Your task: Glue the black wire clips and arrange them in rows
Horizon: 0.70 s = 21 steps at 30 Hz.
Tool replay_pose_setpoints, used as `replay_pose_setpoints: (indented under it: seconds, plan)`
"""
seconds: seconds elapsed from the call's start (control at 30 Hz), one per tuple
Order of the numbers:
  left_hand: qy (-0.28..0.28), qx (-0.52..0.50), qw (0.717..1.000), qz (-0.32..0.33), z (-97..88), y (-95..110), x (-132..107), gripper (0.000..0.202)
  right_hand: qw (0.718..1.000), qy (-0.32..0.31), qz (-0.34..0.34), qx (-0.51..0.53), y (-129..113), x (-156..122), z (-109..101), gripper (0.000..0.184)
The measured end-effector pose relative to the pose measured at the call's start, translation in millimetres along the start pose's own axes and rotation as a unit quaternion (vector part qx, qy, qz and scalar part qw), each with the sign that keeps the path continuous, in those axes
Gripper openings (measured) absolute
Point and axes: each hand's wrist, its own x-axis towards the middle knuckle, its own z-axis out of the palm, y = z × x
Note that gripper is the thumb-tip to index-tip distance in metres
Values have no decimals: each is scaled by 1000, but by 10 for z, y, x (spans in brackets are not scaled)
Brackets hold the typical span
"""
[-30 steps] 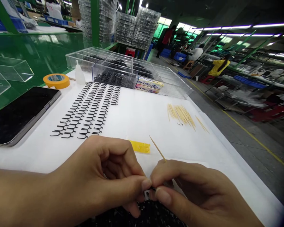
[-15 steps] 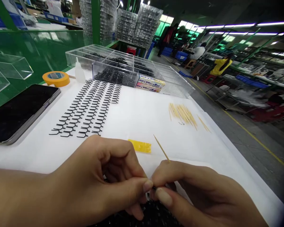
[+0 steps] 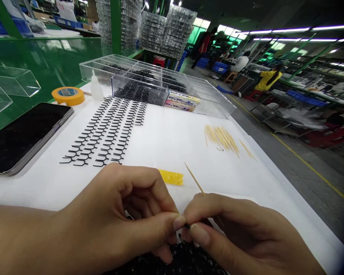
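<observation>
My left hand [image 3: 123, 214] and my right hand [image 3: 232, 229] meet at the fingertips low in the view. Between them is a small black plastic strip [image 3: 186, 226], mostly hidden by my fingers. A wooden toothpick [image 3: 194, 178] rises from behind my right index finger and seems held in that hand. Below my hands lies a heap of black plastic combs [image 3: 183, 259], cut off by the frame's lower edge. Rows of black comb strips [image 3: 103, 131] lie on the white table surface [image 3: 172, 141] beyond my hands. A yellow tape strip [image 3: 171, 177] lies just past my fingers.
A loose bundle of toothpicks [image 3: 221, 139] lies to the right. Behind stands a clear divided tray [image 3: 139, 82] of black parts. A black tablet [image 3: 25, 135], a tape roll [image 3: 68, 96] and a plastic bottle [image 3: 96, 89] are at left. Co-workers sit at benches far right.
The view has shifted slightly. My hands stay pinched together at the black strip, and the toothpick keeps about the same tilt.
</observation>
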Motion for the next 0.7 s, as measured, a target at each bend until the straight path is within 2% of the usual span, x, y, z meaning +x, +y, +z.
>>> replay_pose_setpoints:
  seconds: [0.17,0.3,0.37,0.53,0.7]
  plan:
    - [14,105,992,66,-11,11,-4,8,1000,6,-4,3,10,-6,32,12]
    - [36,225,953,198,-41,20,-32,8,1000,0,12,29,1,-8,29,10]
    - [34,254,936,242,-56,16,-55,10,998,-18,27,60,-19,1,16,11]
    - [9,261,924,279,-70,9,-82,14,981,-51,63,177,-63,26,-3,10]
    - [7,236,931,279,-53,33,-65,15,964,-52,82,249,-78,38,8,7]
